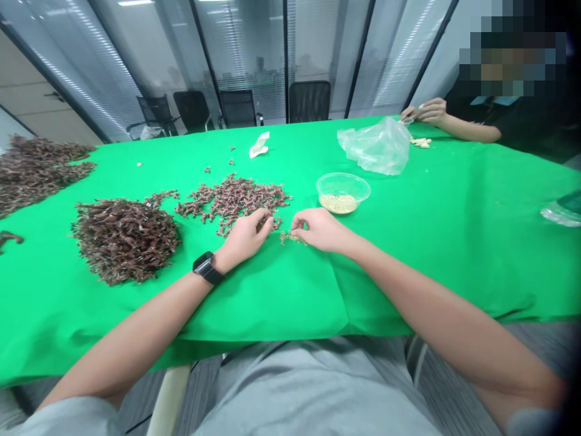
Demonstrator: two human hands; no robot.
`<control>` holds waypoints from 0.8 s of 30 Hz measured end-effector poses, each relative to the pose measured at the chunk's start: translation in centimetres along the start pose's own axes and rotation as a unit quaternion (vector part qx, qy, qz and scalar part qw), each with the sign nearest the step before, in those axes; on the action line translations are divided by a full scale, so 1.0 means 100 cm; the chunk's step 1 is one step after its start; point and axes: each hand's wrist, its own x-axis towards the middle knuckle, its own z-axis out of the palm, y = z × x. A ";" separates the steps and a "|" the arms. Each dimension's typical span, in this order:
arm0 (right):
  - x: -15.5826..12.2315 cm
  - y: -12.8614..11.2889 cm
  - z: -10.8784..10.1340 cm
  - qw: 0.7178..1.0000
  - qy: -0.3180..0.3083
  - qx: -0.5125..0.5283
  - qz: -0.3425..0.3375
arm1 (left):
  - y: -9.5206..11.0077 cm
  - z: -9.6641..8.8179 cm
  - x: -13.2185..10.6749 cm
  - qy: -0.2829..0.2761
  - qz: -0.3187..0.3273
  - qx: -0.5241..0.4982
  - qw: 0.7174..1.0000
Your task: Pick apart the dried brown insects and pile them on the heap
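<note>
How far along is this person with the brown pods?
Done: pale seeds lie in a clear plastic bowl. In hand: the left hand is at the spread brown pods; the right hand is beside a small seed patch. Left: a large pod heap and a farther pod mass.

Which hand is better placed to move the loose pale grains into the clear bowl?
Right, probably: the right hand sits beside the loose pale grains, nearer the clear plastic bowl than the left hand.
</note>
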 end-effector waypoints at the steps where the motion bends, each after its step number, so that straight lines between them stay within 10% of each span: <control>1: -0.001 0.000 0.000 1.000 -0.010 -0.009 0.009 | 0.000 0.000 0.000 0.001 -0.004 -0.002 1.000; 24: 0.006 0.004 0.002 0.993 -0.016 0.087 0.077 | 0.004 0.001 0.000 0.010 -0.048 -0.092 0.995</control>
